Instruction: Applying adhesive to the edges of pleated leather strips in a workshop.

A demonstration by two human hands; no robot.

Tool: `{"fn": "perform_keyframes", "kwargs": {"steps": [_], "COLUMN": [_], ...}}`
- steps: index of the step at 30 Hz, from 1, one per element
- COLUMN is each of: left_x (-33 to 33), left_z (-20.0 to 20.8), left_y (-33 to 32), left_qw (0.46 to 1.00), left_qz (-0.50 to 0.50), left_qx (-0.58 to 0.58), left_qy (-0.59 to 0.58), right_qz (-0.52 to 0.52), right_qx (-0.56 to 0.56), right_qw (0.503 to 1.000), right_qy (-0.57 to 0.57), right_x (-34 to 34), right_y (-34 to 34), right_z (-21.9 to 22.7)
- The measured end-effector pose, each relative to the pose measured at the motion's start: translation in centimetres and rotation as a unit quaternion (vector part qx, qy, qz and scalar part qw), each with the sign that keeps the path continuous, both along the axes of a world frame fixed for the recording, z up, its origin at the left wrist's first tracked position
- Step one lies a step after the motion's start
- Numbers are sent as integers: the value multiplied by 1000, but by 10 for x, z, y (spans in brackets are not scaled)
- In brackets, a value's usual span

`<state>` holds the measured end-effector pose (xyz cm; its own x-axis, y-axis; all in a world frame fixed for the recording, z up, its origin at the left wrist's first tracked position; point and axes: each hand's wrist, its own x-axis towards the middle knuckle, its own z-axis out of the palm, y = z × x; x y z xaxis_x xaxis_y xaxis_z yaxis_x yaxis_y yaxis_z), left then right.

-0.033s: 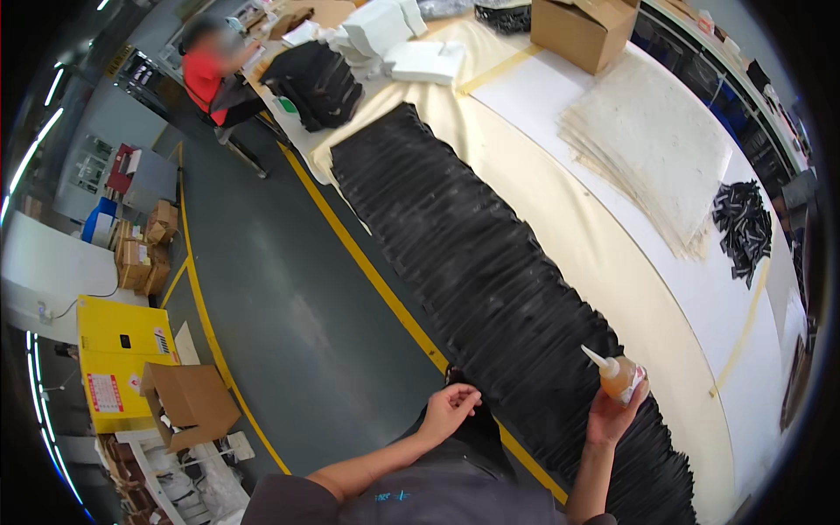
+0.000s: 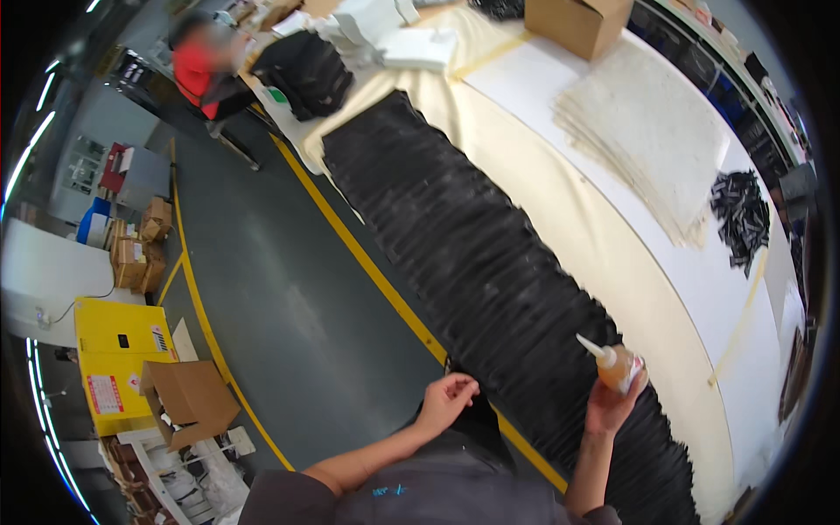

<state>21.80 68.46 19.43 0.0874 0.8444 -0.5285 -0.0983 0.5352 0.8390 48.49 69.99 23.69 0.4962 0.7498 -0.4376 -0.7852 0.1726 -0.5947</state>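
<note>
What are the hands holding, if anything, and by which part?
The right hand holds the bottle by its lower body, nozzle free. The left hand is curled; can't tell whether it holds anything.

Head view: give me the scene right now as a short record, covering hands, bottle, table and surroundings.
left hand: fingers curled together; unclear whether anything is in them
right hand: wrapped around bottle
bottle contents: amber
bottle nozzle: white, pointed, aimed up and left in view
table, near-left side: long row of overlapping black strips
table, right: pale sheets, heap of small black pieces
table, far end: black bag, brown carton
left background: yellow cabinet
others: person in red
</note>
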Motion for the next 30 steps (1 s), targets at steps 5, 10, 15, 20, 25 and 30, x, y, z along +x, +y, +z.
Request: {"fn": "perform_keyframes", "kwargs": {"steps": [5, 10, 15, 20, 25, 30], "left_x": [5, 10, 7, 7, 8, 9], "left_z": [5, 7, -2, -7, -5, -6], "left_y": [16, 19, 20, 18, 22, 24], "left_qw": [998, 996, 997, 997, 996, 996], "left_qz": [59, 73, 49, 52, 64, 74], "left_qx": [-17, -47, -50, -56, -56, -51], "left_qy": [21, 5, -16, -17, 9, 10], "right_qz": [13, 10, 36, 11, 14, 26], "right_qx": [-89, -152, -129, -102, -97, -110], "right_qw": [995, 979, 964, 956, 945, 937], "right_qy": [-49, -136, -230, -275, -312, -331], "right_x": [-7, -6, -2, 7, 17, 21], "right_y": [11, 26, 35, 54, 71, 80], "right_z": [-4, -4, -6, -11, -14, -14]}}
